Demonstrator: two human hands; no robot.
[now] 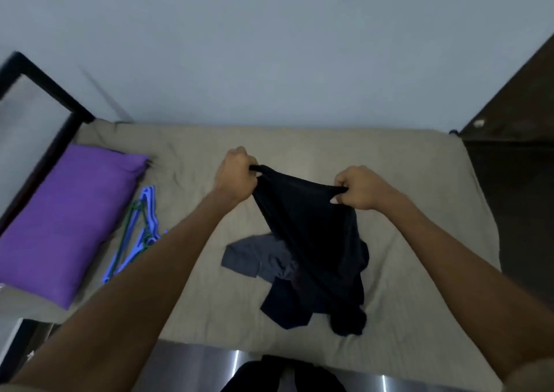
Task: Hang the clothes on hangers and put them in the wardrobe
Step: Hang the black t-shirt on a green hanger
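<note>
Spreading across the view, a bed (pixel 404 164) in a tan sheet is carrying everything. Above its middle the dark garment (pixel 311 232) is hanging, its lower end trailing on a grey garment (pixel 254 256). The left hand (pixel 235 174) and right hand (pixel 358 188) are each gripping its top edge, fingers curled tight. Lifting may be dragging that grey piece along (fabric clings), and the hangers (pixel 141 229) are lying well apart, by the purple pillow (pixel 69 220).

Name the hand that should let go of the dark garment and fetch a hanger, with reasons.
Left, probably. The hangers lie on the bed's left side beside the purple pillow, nearer the left hand. The right hand would have to cross over, so it had better keep gripping the dark garment.
</note>
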